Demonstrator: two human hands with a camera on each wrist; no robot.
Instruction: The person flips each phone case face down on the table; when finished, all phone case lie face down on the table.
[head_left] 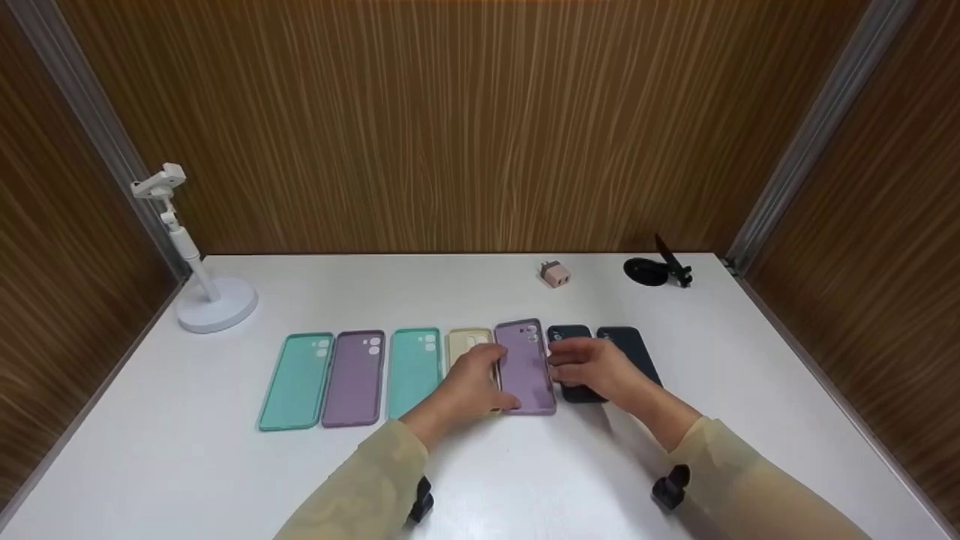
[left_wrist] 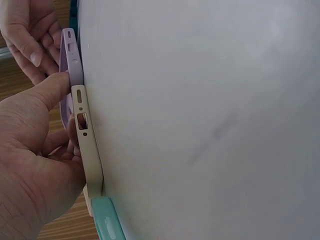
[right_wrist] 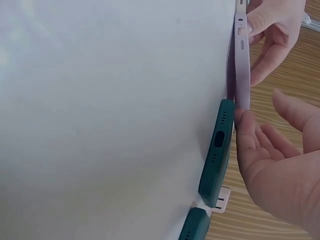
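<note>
Row of phone cases on the white table (head_left: 187, 457). A white stand (head_left: 218, 306) stood at the table's far left corner. Nearer the front edge, the row began with a green case (head_left: 295, 386), a purple case (head_left: 352, 382) and a second green case (head_left: 415, 371). The left grip (head_left: 465, 386) reached over a cream case (head_left: 458, 343) and grasped the left side of a second purple case (head_left: 526, 375), which lay in the row's right half, slightly tilted, its right side raised. Beyond it, toward the far edge, lay a pink plug (head_left: 556, 275). The right grip (head_left: 596, 367), released, touched that purple case's right side with its fingertips, thumb free, above a dark case (head_left: 583, 394). A second dark case (head_left: 636, 352) ended the row; a black stand (head_left: 646, 271) occupied the table's far right corner.
</note>
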